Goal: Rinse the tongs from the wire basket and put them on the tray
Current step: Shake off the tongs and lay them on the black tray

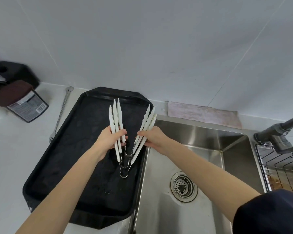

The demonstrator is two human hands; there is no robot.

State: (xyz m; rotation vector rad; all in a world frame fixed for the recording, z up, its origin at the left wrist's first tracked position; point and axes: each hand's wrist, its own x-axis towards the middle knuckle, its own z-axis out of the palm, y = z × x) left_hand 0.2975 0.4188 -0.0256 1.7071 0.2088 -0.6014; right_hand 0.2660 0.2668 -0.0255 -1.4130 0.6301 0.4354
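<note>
Three white tongs (116,115) with wire spring ends are nested together in a V over the black tray (71,159). My left hand (110,140) grips their left arms, fingers curled round them. My right hand (153,136) holds their right arms near the tray's right rim. The wire loops (124,173) hang just above the tray's bottom; I cannot tell if they touch it. The wire basket (282,168) stands at the far right of the sink, partly cut off by the frame.
A steel sink (193,166) with a drain strainer (183,187) lies right of the tray. A grey tap (279,134) reaches over the basket. A pink cloth (203,114) lies behind the sink. Left of the tray lie a long fork (62,112), a jar (24,102) and a black holder (12,71).
</note>
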